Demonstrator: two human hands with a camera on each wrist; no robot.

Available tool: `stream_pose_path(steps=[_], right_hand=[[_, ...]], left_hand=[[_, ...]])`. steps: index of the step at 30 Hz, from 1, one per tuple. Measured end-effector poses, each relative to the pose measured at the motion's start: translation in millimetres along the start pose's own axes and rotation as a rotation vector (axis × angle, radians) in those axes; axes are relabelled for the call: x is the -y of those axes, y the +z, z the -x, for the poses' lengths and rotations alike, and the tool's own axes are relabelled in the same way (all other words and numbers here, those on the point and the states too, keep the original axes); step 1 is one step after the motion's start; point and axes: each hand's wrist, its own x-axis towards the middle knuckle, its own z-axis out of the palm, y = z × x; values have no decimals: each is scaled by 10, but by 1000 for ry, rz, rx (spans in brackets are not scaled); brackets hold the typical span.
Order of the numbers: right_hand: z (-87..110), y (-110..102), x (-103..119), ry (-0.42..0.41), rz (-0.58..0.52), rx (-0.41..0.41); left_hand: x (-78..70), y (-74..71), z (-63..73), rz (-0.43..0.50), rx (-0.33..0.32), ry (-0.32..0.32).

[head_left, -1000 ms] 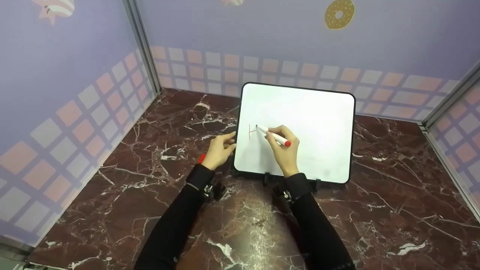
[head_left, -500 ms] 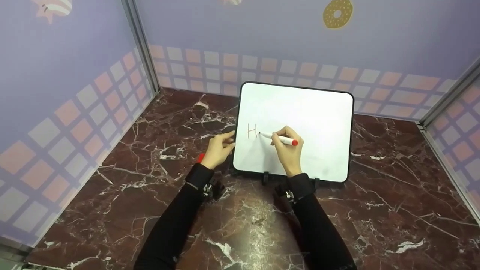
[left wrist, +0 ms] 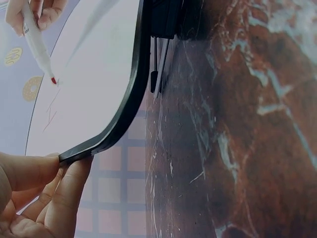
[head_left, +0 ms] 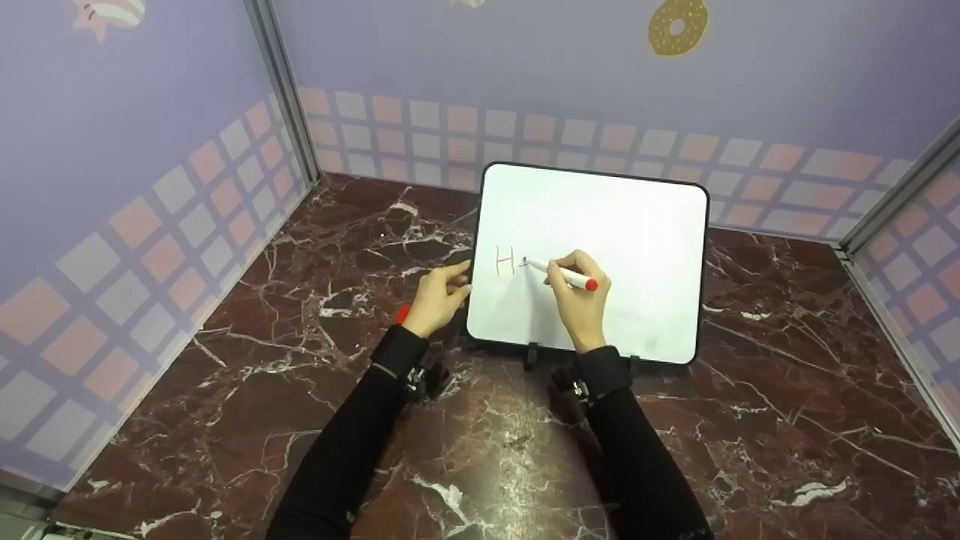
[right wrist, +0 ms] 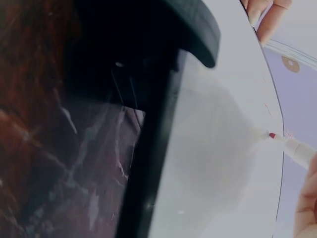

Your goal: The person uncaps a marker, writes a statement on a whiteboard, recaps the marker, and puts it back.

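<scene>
A whiteboard (head_left: 637, 225) with a black frame leans back on a black stand. My left hand (head_left: 435, 304) pinches its left edge; in the left wrist view the thumb (left wrist: 34, 171) and a finger lie on opposite sides of the frame. My right hand (head_left: 583, 304) grips a white marker (head_left: 574, 277) with a red end, its tip at the board's surface. Beside the tip stands a red H (head_left: 505, 261), with a short stroke to its right. The right wrist view shows the marker's red nib (right wrist: 272, 135) at the board, though most of that hand is cut off.
The stand's black feet (head_left: 532, 355) stick out below the board on the dark red marbled table (head_left: 300, 420). A red object (head_left: 403, 314) is partly hidden behind my left wrist. Patterned panels (head_left: 585, 75) enclose the back and sides.
The H has gained its right upright and full crossbar, and a short stroke has appeared beside it. My right hand has moved slightly right with the marker. The left hand stays at the edge.
</scene>
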Motion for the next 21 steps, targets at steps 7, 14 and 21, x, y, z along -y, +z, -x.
stream_pose_path(steps=[7,14,21], right_hand=[[-4,-10,15,51,-8,68],[-36,-85,40,46,1,2],[-73,-115,11,50,-32,-44]], left_hand=[[1,-6,7,-5,1,8],[3,-5,4,-1,3,6],[-3,-9,14,3,5,-4]])
